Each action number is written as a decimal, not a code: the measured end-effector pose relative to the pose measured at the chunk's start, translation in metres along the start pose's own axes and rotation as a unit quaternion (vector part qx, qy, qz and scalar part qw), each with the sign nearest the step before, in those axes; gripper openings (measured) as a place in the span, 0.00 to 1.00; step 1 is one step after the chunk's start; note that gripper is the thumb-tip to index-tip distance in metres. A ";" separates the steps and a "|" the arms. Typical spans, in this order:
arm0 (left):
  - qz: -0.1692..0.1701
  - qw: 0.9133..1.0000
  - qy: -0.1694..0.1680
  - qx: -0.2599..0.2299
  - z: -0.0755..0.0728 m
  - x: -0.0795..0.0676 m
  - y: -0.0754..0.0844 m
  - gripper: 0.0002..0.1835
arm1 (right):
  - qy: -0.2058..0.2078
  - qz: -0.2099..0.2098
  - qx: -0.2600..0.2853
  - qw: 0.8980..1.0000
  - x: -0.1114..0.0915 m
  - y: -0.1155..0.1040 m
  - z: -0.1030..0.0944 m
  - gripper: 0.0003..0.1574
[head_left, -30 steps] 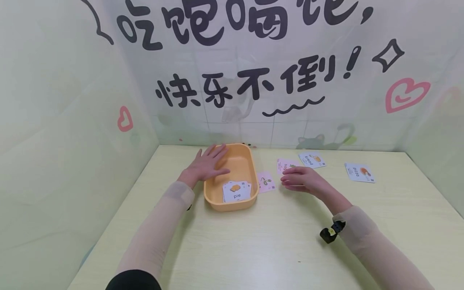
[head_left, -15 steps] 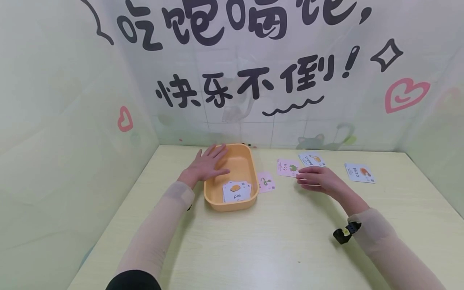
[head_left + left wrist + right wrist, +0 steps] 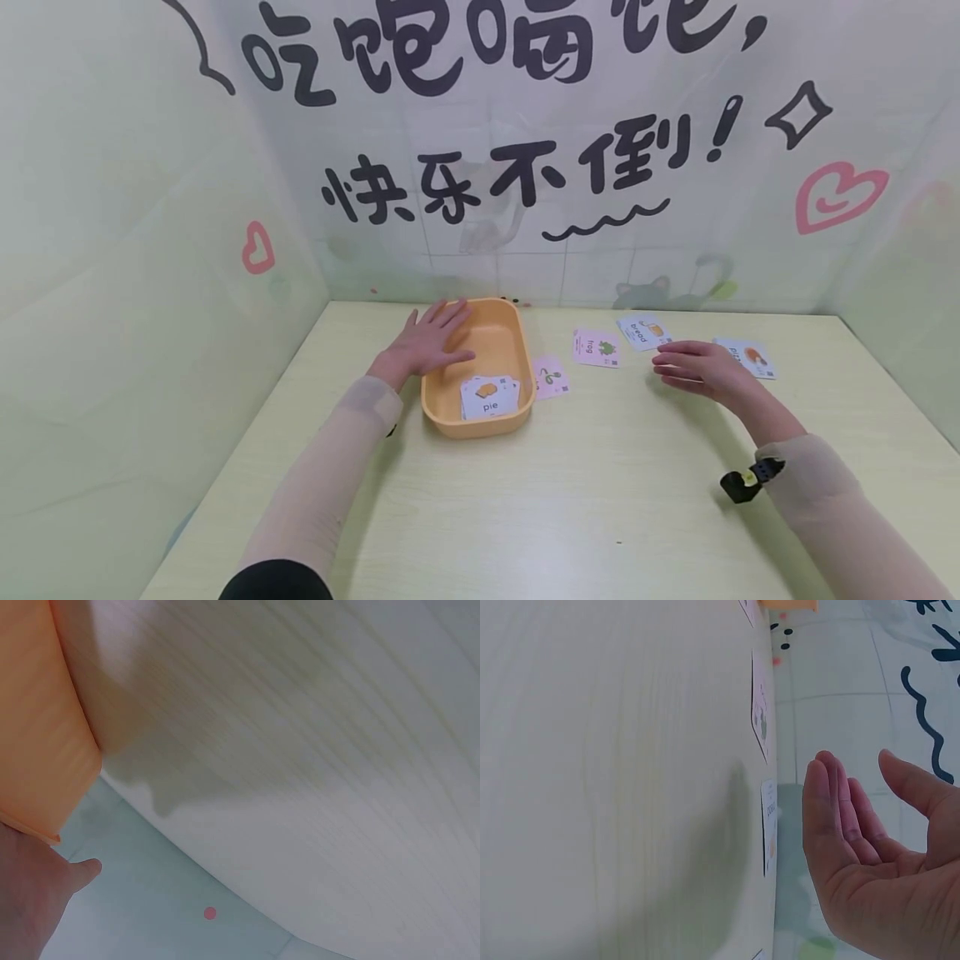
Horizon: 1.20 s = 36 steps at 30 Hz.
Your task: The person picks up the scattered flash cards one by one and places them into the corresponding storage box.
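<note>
My left hand (image 3: 423,340) rests with fingers spread over the left rim of an orange plastic bin (image 3: 495,333). A small stack of white picture cards, topped by the pie card (image 3: 490,397), lies in the bin's near end. To the right, my right hand (image 3: 705,369) hovers above the table with relaxed fingers and nothing in it. It overlaps the lower left of the pizza card (image 3: 753,360) in the head view. Just beyond the fingertips lies the bread card (image 3: 645,331). In the right wrist view the right hand (image 3: 877,847) has its thumb apart from the fingers.
A pink frog card (image 3: 596,347) lies left of the bread card. Another pink card (image 3: 551,377), showing a green plant, sits against the bin's right side, partly hidden by it. A printed curtain (image 3: 525,242) stands along the table's back edge.
My right hand has moved rightward, away from the frog card, uncovering it and now partly covering the pizza card. The left hand and the bin stay put.
</note>
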<state>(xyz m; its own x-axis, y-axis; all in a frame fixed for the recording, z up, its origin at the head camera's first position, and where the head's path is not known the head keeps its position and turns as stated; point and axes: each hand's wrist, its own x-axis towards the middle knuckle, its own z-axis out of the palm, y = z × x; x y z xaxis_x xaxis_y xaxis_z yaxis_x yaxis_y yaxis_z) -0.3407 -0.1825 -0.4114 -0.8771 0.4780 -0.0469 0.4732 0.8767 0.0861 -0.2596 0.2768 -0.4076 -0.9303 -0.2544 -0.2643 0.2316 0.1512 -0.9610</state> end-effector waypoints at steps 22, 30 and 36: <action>-0.004 1.000 -0.005 -0.007 0.001 -0.002 0.000 0.47 | 0.042 0.012 0.087 0.995 -0.017 0.013 -0.055 0.05; -0.004 1.000 -0.007 -0.010 0.001 -0.001 0.000 0.47 | 0.078 0.014 0.131 0.988 -0.023 0.014 -0.074 0.13; -0.006 1.000 -0.007 -0.008 0.000 -0.001 0.000 0.46 | 0.107 0.029 0.144 0.983 -0.026 0.016 -0.088 0.12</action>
<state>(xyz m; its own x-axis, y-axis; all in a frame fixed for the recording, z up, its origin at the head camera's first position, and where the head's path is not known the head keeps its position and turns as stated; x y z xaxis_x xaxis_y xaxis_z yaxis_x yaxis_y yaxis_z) -0.3398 -0.1824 -0.4117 -0.8815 0.4682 -0.0615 0.4612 0.8815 0.1014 -0.2571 0.3695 -0.4087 -0.9444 -0.0415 -0.3261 0.3288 -0.1258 -0.9360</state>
